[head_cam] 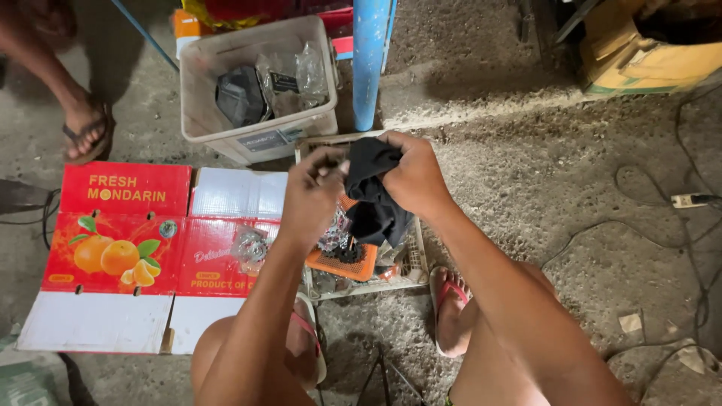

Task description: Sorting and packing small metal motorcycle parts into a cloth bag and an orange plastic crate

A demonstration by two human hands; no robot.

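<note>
My right hand (416, 177) grips a black cloth (374, 197) that hangs down over a wire crate (416, 265). My left hand (310, 197) meets it at the cloth's upper edge, fingers closed on a small item I cannot make out, pressed against the cloth. Below the hands, inside the crate, lie an orange plastic tray (353, 263) and several dark metal parts. A clear bag with small parts (250, 246) rests on the flattened cardboard beside my left hand.
A flattened red-and-white fruit carton (120, 248) lies on the concrete at left. A white plastic bin (256, 83) with bagged parts stands behind, beside a blue post (371, 53). Another person's sandalled foot (89, 131) is far left. Cables and a plug (692, 200) run at right.
</note>
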